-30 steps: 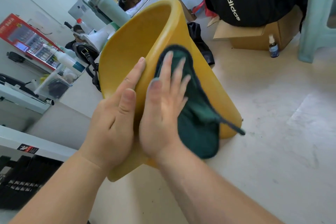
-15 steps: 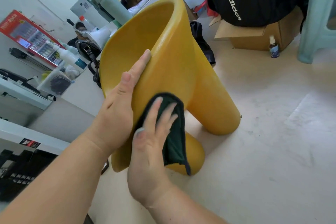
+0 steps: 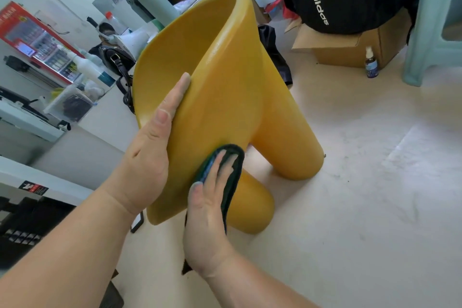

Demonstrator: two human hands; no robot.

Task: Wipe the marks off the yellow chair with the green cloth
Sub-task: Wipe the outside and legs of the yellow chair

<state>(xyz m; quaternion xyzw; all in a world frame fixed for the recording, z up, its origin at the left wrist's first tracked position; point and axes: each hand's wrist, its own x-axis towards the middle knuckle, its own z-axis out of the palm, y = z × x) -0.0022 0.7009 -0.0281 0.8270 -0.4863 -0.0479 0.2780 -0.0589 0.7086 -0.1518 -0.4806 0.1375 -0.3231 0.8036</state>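
One yellow chair (image 3: 225, 107) of smooth, glossy moulded plastic stands tilted on the pale floor (image 3: 375, 207), with a curved scoop back and two stubby, rounded legs plainly showing. Two bare hands work on it. The left hand (image 3: 150, 157) clasps the near edge of the back, thumb and forefinger lying flat on the outside. The right hand (image 3: 207, 207) is spread flat, fingers straight, pressing the single dark green cloth (image 3: 236, 170), soft with a stitched hem, against the chair's underside between the legs. Behind stand one cardboard box (image 3: 350, 47) and one small spray bottle (image 3: 371, 62).
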